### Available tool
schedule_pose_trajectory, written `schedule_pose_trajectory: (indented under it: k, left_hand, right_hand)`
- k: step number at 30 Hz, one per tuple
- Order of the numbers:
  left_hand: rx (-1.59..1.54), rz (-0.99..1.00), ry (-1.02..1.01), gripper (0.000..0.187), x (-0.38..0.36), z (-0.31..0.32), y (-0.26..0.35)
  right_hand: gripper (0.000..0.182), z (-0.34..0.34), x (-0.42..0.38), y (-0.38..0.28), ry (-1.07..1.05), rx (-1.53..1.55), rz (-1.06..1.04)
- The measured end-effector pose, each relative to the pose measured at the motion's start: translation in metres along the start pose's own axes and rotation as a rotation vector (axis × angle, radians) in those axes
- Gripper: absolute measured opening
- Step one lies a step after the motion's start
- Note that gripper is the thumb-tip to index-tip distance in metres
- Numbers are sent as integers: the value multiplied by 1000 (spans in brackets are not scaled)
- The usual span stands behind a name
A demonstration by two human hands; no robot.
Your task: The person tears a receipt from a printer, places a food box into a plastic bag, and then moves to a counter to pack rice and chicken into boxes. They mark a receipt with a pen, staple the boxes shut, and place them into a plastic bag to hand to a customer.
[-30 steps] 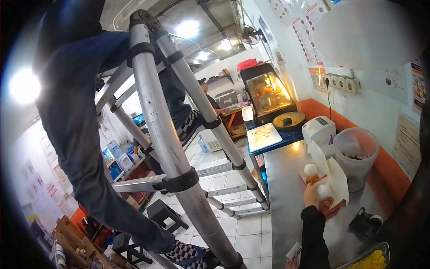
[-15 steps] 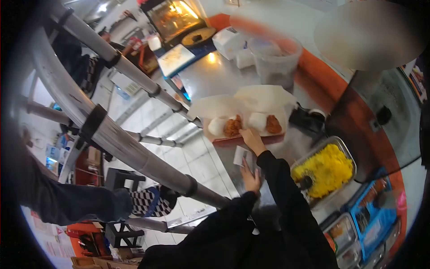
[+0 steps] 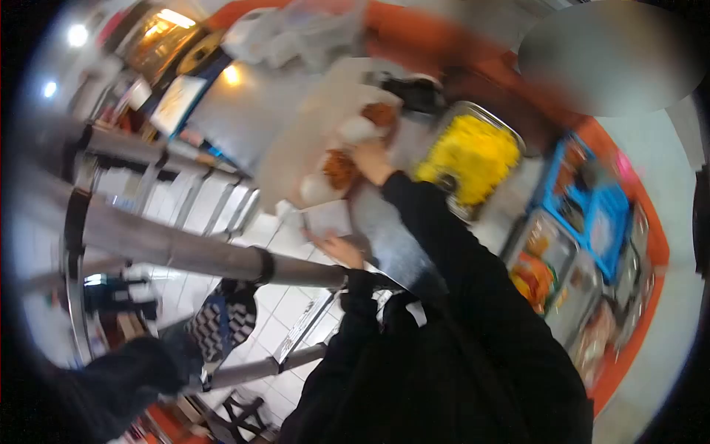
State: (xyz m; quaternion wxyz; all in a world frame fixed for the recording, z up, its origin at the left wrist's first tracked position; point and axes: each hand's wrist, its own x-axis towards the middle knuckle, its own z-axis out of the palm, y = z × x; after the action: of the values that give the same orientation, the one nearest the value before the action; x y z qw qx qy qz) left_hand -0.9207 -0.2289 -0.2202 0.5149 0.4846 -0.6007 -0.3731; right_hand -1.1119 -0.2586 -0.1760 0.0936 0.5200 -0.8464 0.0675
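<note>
Right hand (image 3: 373,160) at the food box, left hand (image 3: 339,250) on a paper slip (image 3: 330,217)

The open box, lined with pale paper (image 3: 285,144), lies on the metal counter (image 3: 396,226). In it sit two pieces of fried chicken (image 3: 339,170), each beside a mound of white rice (image 3: 317,190). The right hand's fingers are over the box, between the nearer chicken and the farther rice; blur hides whether they are together or pinching anything. The left hand holds the white slip in its fingers, just beside the nearer rice. A tray (image 3: 515,135) of yellow food (image 3: 477,157) is near the right forearm, with a blue basket (image 3: 589,211) beyond.
</note>
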Motion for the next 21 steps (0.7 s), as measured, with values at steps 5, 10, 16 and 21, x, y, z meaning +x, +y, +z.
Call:
schedule_pose_trajectory:
  k: [5,10,16,21]
  left_hand:
    - [-143,50,-95,45,1,-22,31]
    - [-46,73,-301,45,-36,-57,62]
    - [-60,55,-356,44,-67,-65,71]
    - [3,164,-380,45,-65,-54,78]
  right_hand:
    - [28,-129,-99,7,338,720,57]
    - [13,-154,-277,127,337,796,662]
    - [46,-46,-418,227,406,153,1157]
    - [35,-81,-390,204,376,589,1323]
